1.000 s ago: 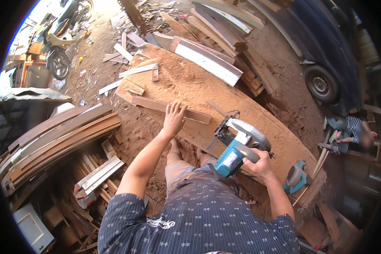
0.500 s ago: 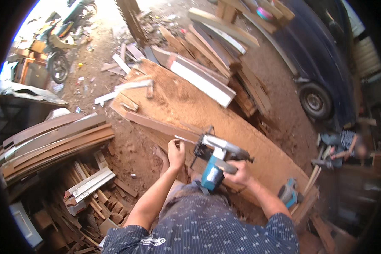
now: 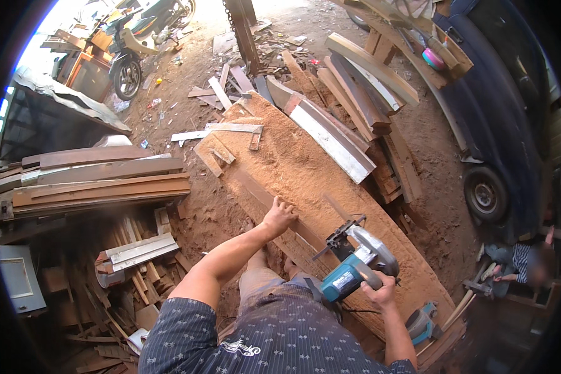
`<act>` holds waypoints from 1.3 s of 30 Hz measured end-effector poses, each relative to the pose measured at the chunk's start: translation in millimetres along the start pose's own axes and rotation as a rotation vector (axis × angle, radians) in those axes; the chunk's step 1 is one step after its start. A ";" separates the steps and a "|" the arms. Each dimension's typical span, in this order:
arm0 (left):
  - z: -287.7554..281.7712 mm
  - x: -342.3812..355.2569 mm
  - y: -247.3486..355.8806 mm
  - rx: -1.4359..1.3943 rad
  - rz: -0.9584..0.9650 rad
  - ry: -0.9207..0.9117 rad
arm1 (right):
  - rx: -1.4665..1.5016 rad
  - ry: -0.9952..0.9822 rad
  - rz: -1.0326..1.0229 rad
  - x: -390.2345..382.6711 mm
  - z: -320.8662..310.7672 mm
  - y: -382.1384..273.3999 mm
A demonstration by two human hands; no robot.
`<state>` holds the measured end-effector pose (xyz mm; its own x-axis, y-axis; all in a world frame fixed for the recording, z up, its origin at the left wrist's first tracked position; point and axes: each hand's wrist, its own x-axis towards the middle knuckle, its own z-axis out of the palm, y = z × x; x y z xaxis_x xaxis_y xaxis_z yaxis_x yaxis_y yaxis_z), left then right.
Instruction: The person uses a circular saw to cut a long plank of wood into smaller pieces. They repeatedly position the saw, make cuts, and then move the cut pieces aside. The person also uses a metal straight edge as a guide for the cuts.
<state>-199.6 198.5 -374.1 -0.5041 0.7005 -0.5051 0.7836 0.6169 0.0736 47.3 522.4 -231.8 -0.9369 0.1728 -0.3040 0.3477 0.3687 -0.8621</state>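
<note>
My right hand (image 3: pixel 382 290) is wrapped round the handle of a teal and silver circular saw (image 3: pixel 350 274). The saw stands over the near side of a sawdust-covered workbench (image 3: pixel 293 153), with its base toward a long brown wooden plank (image 3: pixel 255 192). That plank lies along the bench's near edge. Farther up it, my left hand (image 3: pixel 280 216) grips the plank, fingers curled over its top. The saw's blade is hidden from this angle. A second teal power tool (image 3: pixel 421 324) rests on the bench's right end.
An L-shaped wooden piece (image 3: pixel 238 128) and offcuts lie at the bench's far end. White-edged boards (image 3: pixel 333 142) lean along its far side. Stacked boards (image 3: pixel 106 177) and scrap wood are at left. A dark car (image 3: pixel 498 124) and another person (image 3: pixel 522 265) are at right.
My left hand has come down onto the plank from a raised, pinched pose. My right hand has moved the saw rightward and lower in view. The view has shifted too.
</note>
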 end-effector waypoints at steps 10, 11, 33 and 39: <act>27.3 -19.7 -80.3 0.094 -0.009 0.167 | 0.000 0.023 0.050 -9.9 -6.1 -11.0; 27.9 -16.8 -78.5 0.087 -0.013 0.171 | 0.010 0.034 0.037 -11.4 -4.0 -9.1; 2.4 10.0 -76.7 -0.028 -0.102 0.190 | 0.013 0.071 0.020 -35.1 18.9 -37.8; 2.1 -16.8 -20.3 -0.348 -0.158 0.571 | -0.028 0.055 -0.018 -26.2 34.9 -43.2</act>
<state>-206.3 173.5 -368.9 -0.7899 0.6132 -0.0066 0.5711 0.7396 0.3562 55.6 470.0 -200.7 -0.9398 0.2157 -0.2650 0.3324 0.3974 -0.8553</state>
